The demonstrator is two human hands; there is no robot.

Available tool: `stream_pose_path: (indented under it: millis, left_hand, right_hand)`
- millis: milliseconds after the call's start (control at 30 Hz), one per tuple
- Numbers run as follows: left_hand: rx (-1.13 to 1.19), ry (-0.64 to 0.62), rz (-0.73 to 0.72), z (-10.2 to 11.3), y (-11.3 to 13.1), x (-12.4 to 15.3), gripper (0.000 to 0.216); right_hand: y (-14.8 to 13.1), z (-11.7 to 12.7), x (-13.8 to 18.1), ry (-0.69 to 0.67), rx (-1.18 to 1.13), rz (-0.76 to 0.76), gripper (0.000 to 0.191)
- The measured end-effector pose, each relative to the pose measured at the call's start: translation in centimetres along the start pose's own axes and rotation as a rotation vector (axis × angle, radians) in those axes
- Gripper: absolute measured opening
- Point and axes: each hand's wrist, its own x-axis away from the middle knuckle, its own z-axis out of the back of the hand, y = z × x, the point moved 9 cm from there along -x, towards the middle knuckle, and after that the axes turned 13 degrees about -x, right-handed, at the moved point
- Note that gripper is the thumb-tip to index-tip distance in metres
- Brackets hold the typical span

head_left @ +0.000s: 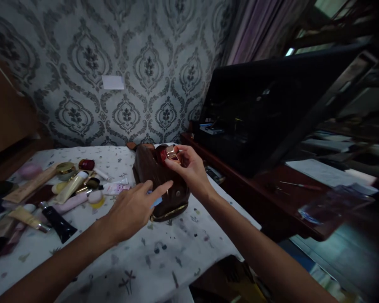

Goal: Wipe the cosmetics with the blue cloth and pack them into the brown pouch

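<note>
A small red cosmetic bottle with a shiny gold cap is pinched between the thumb and fingers of my right hand. It is tilted, just above the top of a brown leather bag. My left hand is at the bag's front left side, index finger stretched over it and the other fingers curled. Light-blue material pokes out from under those fingers; its kind is unclear. The bag stands on a white patterned cloth, and its opening is partly hidden by my right hand.
Many cosmetics lie on the left, among them a black tube, a cream tube and a dark red jar. A large black screen leans over a reddish wooden desk at right. Papers and a screwdriver lie there.
</note>
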Motion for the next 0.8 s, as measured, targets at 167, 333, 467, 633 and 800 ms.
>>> stream_pose_path:
  millis: [167,333,467,633,800]
  left_hand:
    - [-0.219,-0.070,-0.016,-2.0,0.5,-0.5,0.069]
    - [-0.239,0.077,-0.042,-2.7,0.0,0.7,0.059]
    - [-0.215,0.141,-0.047,-2.8,0.1,0.8,0.055]
    - [-0.209,0.175,-0.057,-2.7,0.4,0.6,0.055]
    - [-0.219,0.183,-0.073,-2.8,0.3,0.5,0.054]
  right_hand:
    - [0.5,1.6,-1.5,-0.030,0.172,0.054,0.042]
    - [1.3,1.4,-3.1,-0.115,0.348,0.055,0.045]
    - [1.6,1.1,-4.7,-0.142,0.370,0.027,0.042]
    - [1.9,0.0,-6.5,-0.138,0.402,-0.021,0.036]
    - [4.6,-3.9,-7.5,-0.368,0.724,-0.096,0.034]
